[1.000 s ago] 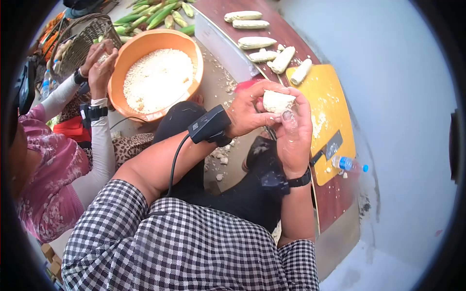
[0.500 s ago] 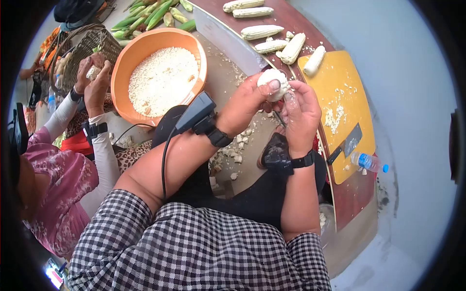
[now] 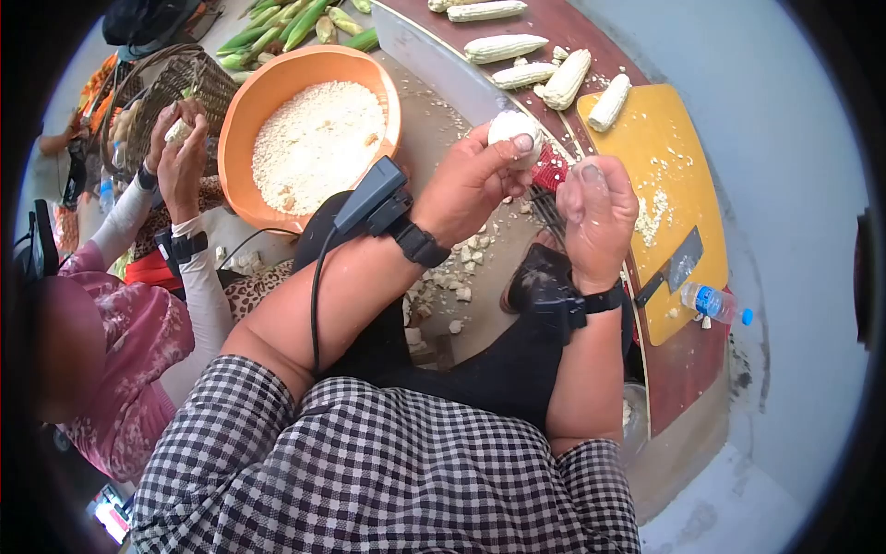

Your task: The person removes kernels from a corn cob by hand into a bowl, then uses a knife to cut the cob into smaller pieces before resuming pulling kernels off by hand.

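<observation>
A pale piece of corn cob (image 3: 514,136) is gripped in my left hand (image 3: 481,173), its thumb pressed against the near side. Just to the right, apart from the cob, my right hand (image 3: 598,217) is raised with its fingers curled and the thumb against them; whether anything small is between them cannot be made out. To the left stands an orange basin (image 3: 233,148) holding many loose white kernels (image 3: 318,143). Whole pale cobs (image 3: 567,79) lie on the dark red board beyond my hands, and one cob (image 3: 609,102) rests at the yellow board's corner.
The yellow cutting board (image 3: 688,166) bears loose kernels and a cleaver (image 3: 684,259). A water bottle (image 3: 711,302) lies beside it. A person in pink (image 3: 138,342) sits left, holding a cob piece near a wicker basket (image 3: 189,78). Husked corn (image 3: 291,23) lies behind the basin.
My right hand has come away from the cob piece, moving right and slightly down, with its fingers curled. My left hand still holds the piece. The view has shifted slightly.
</observation>
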`<act>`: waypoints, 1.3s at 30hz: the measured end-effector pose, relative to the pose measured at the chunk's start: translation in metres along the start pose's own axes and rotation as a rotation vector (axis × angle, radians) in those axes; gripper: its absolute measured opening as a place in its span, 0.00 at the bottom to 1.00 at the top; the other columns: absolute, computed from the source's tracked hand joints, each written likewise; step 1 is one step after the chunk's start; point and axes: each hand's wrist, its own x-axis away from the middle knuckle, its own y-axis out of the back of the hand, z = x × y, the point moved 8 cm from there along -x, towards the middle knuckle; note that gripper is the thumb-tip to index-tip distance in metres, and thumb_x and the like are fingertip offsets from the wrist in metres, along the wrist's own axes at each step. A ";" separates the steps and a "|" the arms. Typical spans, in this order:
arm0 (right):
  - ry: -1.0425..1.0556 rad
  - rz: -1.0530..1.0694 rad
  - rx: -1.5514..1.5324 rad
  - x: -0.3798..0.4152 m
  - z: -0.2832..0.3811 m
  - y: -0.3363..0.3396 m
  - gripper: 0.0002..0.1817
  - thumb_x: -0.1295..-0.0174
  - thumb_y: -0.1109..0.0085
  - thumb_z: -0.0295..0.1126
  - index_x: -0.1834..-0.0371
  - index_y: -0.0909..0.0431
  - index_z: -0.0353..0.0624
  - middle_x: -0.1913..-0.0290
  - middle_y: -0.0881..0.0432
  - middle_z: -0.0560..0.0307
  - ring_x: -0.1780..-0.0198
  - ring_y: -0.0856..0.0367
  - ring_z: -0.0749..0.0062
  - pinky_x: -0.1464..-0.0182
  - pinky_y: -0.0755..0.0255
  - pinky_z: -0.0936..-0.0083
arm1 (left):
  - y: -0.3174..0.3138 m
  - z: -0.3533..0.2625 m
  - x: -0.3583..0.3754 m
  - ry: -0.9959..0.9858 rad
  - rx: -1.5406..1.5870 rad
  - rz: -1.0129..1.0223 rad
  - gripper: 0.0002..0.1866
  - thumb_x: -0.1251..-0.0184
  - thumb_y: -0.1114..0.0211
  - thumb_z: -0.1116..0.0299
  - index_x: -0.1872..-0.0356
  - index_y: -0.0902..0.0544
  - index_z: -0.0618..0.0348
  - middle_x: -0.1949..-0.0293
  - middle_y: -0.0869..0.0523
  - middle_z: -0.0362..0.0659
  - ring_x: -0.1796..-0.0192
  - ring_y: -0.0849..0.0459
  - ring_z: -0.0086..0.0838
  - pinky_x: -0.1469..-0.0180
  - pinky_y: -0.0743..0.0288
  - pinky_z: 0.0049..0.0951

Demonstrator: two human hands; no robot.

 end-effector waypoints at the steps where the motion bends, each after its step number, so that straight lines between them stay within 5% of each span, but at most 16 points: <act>1: -0.023 0.109 -0.077 0.000 -0.001 -0.008 0.10 0.31 0.46 0.33 0.69 0.26 0.40 0.79 0.29 0.65 0.77 0.35 0.86 0.75 0.42 0.87 | 0.003 0.001 -0.002 0.001 0.055 0.001 0.19 0.32 0.43 0.57 0.49 0.27 0.61 0.60 0.20 0.42 0.63 0.24 0.23 0.61 0.30 0.24; 7: -0.187 0.591 -0.181 0.016 -0.007 -0.032 0.13 0.32 0.45 0.38 0.71 0.28 0.41 0.80 0.30 0.65 0.77 0.36 0.85 0.74 0.42 0.86 | 0.013 -0.002 -0.006 -0.026 0.192 -0.060 0.22 0.27 0.51 0.57 0.46 0.28 0.68 0.52 0.19 0.49 0.50 0.19 0.36 0.50 0.23 0.32; 10: -0.263 0.260 0.100 0.011 -0.015 -0.017 0.09 0.34 0.43 0.35 0.69 0.26 0.42 0.77 0.29 0.66 0.76 0.34 0.87 0.71 0.38 0.88 | 0.012 -0.005 -0.005 -0.021 0.150 -0.058 0.22 0.26 0.52 0.59 0.44 0.29 0.69 0.50 0.20 0.51 0.46 0.20 0.38 0.46 0.23 0.33; 16: -0.237 0.043 0.315 0.005 -0.019 0.010 0.06 0.35 0.42 0.31 0.61 0.27 0.42 0.67 0.25 0.67 0.71 0.31 0.89 0.67 0.35 0.89 | 0.002 -0.007 -0.003 -0.028 0.133 -0.047 0.20 0.26 0.51 0.61 0.45 0.28 0.68 0.51 0.19 0.50 0.48 0.18 0.37 0.48 0.21 0.32; 19: -0.099 -0.029 0.248 0.000 -0.009 0.009 0.13 0.35 0.41 0.32 0.51 0.28 0.39 0.61 0.24 0.63 0.68 0.29 0.88 0.65 0.32 0.87 | 0.003 0.000 -0.004 0.038 0.170 -0.043 0.18 0.27 0.50 0.62 0.47 0.27 0.66 0.54 0.18 0.48 0.53 0.17 0.34 0.54 0.20 0.28; 25: -0.262 0.141 0.336 0.006 -0.024 -0.007 0.26 0.35 0.40 0.37 0.39 0.33 0.35 0.59 0.23 0.59 0.64 0.25 0.84 0.62 0.28 0.85 | 0.018 0.019 -0.004 0.136 -0.058 -0.104 0.21 0.28 0.49 0.52 0.47 0.24 0.57 0.54 0.18 0.38 0.58 0.23 0.23 0.57 0.32 0.24; 29: -0.119 0.125 0.709 0.002 -0.020 0.001 0.19 0.36 0.39 0.37 0.48 0.27 0.36 0.72 0.23 0.61 0.72 0.27 0.85 0.69 0.29 0.83 | 0.022 0.028 -0.006 0.143 -0.135 -0.144 0.20 0.29 0.48 0.51 0.49 0.22 0.55 0.55 0.17 0.36 0.59 0.26 0.20 0.56 0.35 0.24; 39: -0.144 0.065 0.672 0.004 -0.013 0.004 0.08 0.33 0.45 0.30 0.68 0.24 0.38 0.78 0.26 0.64 0.76 0.30 0.86 0.74 0.34 0.83 | 0.018 0.031 -0.010 0.131 0.006 -0.072 0.17 0.29 0.45 0.57 0.49 0.23 0.57 0.55 0.17 0.39 0.58 0.21 0.23 0.55 0.30 0.25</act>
